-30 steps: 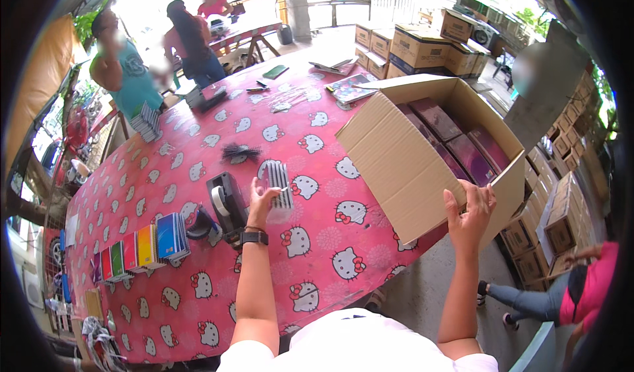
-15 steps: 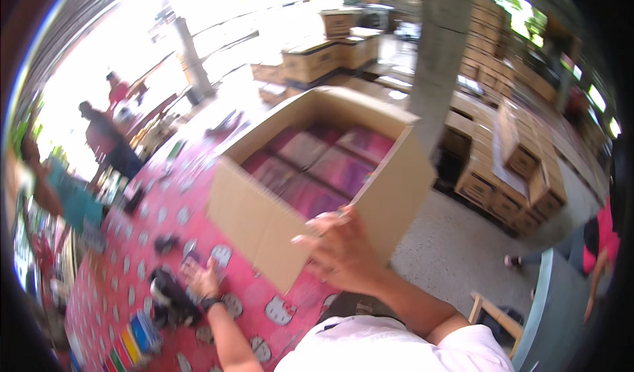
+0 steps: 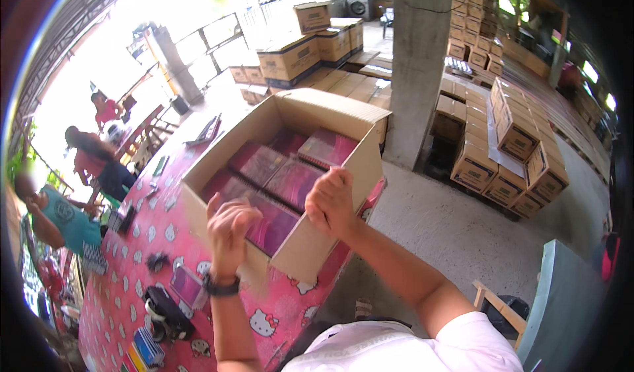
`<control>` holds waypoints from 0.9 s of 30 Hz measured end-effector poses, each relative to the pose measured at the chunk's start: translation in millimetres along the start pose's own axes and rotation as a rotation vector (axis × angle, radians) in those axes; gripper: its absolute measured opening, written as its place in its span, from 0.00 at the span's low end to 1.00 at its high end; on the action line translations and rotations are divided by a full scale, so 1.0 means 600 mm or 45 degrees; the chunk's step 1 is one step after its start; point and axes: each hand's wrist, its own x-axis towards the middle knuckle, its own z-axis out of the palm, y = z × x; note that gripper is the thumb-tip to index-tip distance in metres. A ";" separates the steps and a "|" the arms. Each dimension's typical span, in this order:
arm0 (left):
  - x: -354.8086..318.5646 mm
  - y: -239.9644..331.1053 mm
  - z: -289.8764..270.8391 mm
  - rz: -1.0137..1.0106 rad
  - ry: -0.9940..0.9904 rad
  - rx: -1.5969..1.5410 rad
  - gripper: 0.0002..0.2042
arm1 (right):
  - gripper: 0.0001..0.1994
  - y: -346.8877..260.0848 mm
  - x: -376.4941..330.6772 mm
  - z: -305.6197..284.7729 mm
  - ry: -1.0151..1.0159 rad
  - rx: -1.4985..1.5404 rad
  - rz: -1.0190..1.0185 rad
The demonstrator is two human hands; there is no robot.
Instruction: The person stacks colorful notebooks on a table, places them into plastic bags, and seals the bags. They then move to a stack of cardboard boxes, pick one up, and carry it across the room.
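Note:
An open cardboard box [image 3: 335, 103] stands on the near part of the table, packed with several stacks of pink and purple spiral notebooks [image 3: 295, 182], some under clear plastic. My right hand [image 3: 331, 201] is closed over the box's near right wall. My left hand [image 3: 231, 228], with a dark band at the wrist, has its fingers curled at the box's near left wall; the fingertips are partly hidden. Left of that wrist lies a purple notebook [image 3: 189, 286], beside a black tape dispenser [image 3: 168, 311].
A pink patterned cloth covers the table [image 3: 148, 230]. Blue and yellow packs [image 3: 145, 347] lie at its near left. A person in teal [image 3: 64, 217] and other people are beyond its left edge. A concrete post [image 3: 416, 74] rises behind the box; stacked cartons [image 3: 498, 154] stand right.
My left hand has risen from the table to the box's near wall. My right hand has closed on the wall. The box appears further left and turned, its near flaps lower.

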 end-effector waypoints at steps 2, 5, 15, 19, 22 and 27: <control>-0.014 -0.023 0.008 -0.024 0.036 -0.060 0.23 | 0.06 0.017 0.016 0.030 0.100 -0.009 -0.092; -0.021 -0.031 0.028 0.054 0.282 -0.057 0.23 | 0.07 0.023 0.022 0.035 0.127 -0.009 -0.100; -0.044 -0.012 0.047 0.163 0.472 -0.111 0.14 | 0.28 0.068 -0.177 -0.047 0.545 0.392 1.048; -0.038 -0.021 0.045 0.151 0.478 -0.063 0.16 | 0.30 0.078 -0.369 -0.013 -0.245 0.531 1.269; -0.047 -0.026 0.037 0.167 0.513 -0.207 0.19 | 0.30 0.043 -0.445 0.013 -0.567 0.639 1.476; -0.049 -0.055 0.018 0.096 0.498 -0.215 0.22 | 0.29 0.024 -0.441 0.074 -0.764 0.752 1.577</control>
